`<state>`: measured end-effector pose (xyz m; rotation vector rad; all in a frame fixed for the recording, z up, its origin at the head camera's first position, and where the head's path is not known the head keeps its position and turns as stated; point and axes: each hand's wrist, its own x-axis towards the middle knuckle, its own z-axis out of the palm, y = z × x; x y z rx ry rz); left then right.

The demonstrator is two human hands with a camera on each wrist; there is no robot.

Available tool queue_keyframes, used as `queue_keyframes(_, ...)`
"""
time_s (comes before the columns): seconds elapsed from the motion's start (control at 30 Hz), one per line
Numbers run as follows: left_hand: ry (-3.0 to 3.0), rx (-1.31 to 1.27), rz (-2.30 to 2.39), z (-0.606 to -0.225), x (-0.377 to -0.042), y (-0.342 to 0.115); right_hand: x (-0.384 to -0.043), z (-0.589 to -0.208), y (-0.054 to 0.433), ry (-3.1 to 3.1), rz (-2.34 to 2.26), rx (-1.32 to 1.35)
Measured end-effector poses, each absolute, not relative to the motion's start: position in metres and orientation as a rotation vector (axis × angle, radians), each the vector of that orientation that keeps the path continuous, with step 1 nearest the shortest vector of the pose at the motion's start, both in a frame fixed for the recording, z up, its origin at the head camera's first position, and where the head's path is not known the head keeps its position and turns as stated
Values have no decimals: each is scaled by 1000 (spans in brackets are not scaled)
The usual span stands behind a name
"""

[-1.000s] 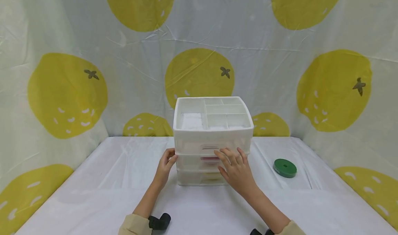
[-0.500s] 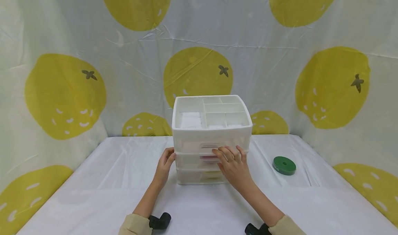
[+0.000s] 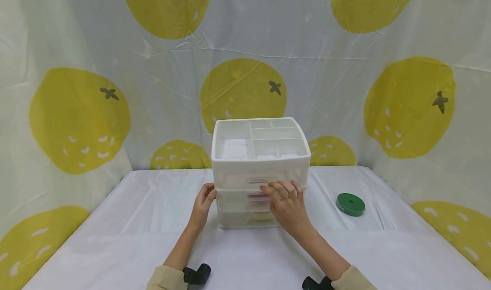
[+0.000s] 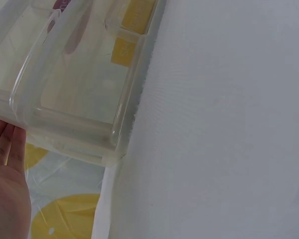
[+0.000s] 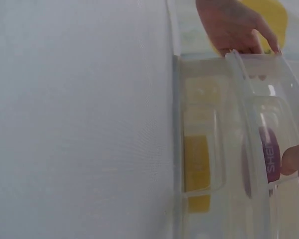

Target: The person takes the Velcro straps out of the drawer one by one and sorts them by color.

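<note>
A white plastic drawer unit with a divided top tray and stacked translucent drawers stands on the table. My left hand rests against its left side, with fairly straight fingers touching the wall. My right hand is at the front, fingers bent around the drawer handle between the top and middle drawers; the exact fingertip contact is partly hidden. In the right wrist view the thumb lies against the middle drawer's front, beside a purple lettered item. A yellow item shows through the bottom drawer.
A green disc-shaped roll lies on the white-covered table to the right of the drawer unit. A curtain printed with lemons hangs behind and at both sides.
My right fingers have bent closer onto the front of the drawers, and the thumb has drawn in toward them. The left hand and the drawer unit have stayed in place.
</note>
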<state>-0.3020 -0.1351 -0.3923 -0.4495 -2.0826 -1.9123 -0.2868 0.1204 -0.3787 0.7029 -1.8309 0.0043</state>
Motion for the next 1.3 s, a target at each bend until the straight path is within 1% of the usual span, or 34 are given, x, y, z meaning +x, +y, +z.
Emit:
queue_keyframes(0.37, -2046, -477, -1920, -393, -302, -135, -279, -377, 125, -1876, 31, 769)
queue_keyframes(0.63, -2028, -502, -1937, -395, -302, -136, -270, -369, 127, -1974, -47, 780)
queue_keyframes(0.9, -2044, -481, -1931, -393, -302, -136, -263, -355, 132, -2054, 99, 880)
queue_keyframes(1.3, -2015, -517, -1951, -393, -302, -136, -254, -343, 135, -2087, 141, 981)
